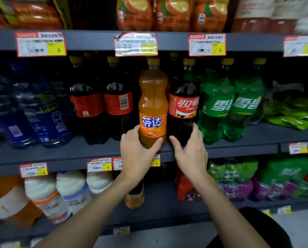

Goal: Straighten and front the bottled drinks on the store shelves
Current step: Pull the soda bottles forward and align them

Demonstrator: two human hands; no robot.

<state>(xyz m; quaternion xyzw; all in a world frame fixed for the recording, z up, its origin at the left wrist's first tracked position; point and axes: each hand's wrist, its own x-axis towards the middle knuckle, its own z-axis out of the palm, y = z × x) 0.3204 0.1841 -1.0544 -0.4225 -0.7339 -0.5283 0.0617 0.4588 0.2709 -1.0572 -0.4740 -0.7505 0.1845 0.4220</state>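
**While the left hand (pixel 137 151) grips, the right hand (pixel 190 153) stands open**

Head view: the left hand holds the orange bottle (pixel 153 97) by its base, fingers curled round it. Just beside, the right hand is spread round the cola bottle (pixel 183 104) base, fingers straight; whether they touch, I cannot tell. Both stand upright on the shelf (pixel 78 154).

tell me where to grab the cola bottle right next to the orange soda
Probably best to take the cola bottle low on its body, below its label, coming from the front with the right hand. It stands upright, hemmed in by the orange soda bottle and a green soda bottle, so only its front is free.
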